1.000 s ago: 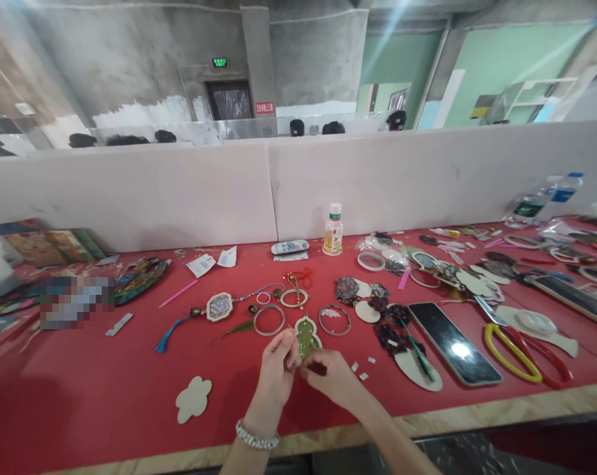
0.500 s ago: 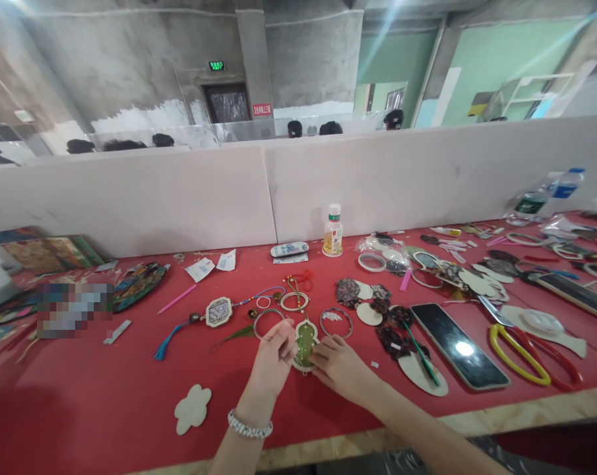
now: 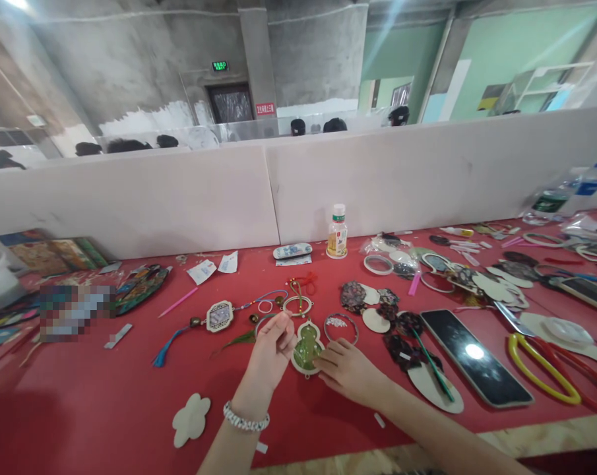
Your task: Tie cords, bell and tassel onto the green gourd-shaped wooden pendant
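Note:
A gourd-shaped pendant (image 3: pixel 306 355) with a pale rim and a green inside lies flat on the red table. My right hand (image 3: pixel 350 371) reaches over its right edge, fingertips touching it. My left hand (image 3: pixel 274 343) is raised at the pendant's left side, thumb and fingers pinched; whatever sits between them is too small to make out. Beyond the pendant is a pale ring (image 3: pixel 297 305) with red cord. To the right, a round frame (image 3: pixel 340 328) holds small white pieces. Another ring is partly hidden behind my left hand.
An octagonal pendant (image 3: pixel 219 316) with a blue tassel and a flower-shaped piece (image 3: pixel 191 420) lie left. At right are a phone (image 3: pixel 476 356), scissors (image 3: pixel 545 369) and dark decorated discs. A small bottle (image 3: pixel 336 232) stands by the white partition (image 3: pixel 204 198).
The view has shifted slightly, so table things sit a little lower. Both hands keep nearly the same places at the pendant. White scraps now show near the left wrist and below the right forearm.

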### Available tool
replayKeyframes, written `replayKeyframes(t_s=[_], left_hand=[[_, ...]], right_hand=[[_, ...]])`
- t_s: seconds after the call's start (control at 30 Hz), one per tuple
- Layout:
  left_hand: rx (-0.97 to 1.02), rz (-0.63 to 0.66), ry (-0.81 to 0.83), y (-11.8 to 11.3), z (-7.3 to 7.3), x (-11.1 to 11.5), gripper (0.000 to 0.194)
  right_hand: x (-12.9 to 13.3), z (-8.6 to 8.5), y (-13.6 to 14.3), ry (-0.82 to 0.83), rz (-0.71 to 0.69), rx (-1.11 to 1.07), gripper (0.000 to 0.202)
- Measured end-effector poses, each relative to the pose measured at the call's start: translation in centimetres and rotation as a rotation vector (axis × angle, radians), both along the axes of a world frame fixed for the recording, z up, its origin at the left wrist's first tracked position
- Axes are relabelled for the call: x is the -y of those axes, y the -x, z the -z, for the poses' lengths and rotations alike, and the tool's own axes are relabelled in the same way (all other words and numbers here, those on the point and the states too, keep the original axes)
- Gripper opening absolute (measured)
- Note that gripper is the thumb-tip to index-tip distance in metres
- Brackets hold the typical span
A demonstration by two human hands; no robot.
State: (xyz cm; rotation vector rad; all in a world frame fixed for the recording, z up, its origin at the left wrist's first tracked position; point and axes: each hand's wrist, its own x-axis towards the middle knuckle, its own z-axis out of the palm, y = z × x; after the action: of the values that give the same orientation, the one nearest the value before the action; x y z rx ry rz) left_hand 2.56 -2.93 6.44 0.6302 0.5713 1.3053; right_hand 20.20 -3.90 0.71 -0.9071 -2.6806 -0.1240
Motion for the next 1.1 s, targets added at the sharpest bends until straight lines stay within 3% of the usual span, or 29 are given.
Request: replayKeyframes(t_s=[0.43, 0.73, 1.1], left_hand=[[0.012, 0.052, 0.032, -0.3, 1.0, -0.8, 0.017], [0.093, 0.138, 0.111, 0.2, -1.0, -1.7, 0.014], [0.121, 0.232, 0.156, 0.2, -1.7, -1.7, 0.015]], right_hand=[[-0.5, 0.9, 0.6, -0.027, 0.001, 0.007, 0.008], [-1.3, 1.4, 0.1, -0.299, -0.123, -0.089, 0.011], [-0.5, 1.0, -0.3, -0.228, -0.2, -0.135, 0.015]])
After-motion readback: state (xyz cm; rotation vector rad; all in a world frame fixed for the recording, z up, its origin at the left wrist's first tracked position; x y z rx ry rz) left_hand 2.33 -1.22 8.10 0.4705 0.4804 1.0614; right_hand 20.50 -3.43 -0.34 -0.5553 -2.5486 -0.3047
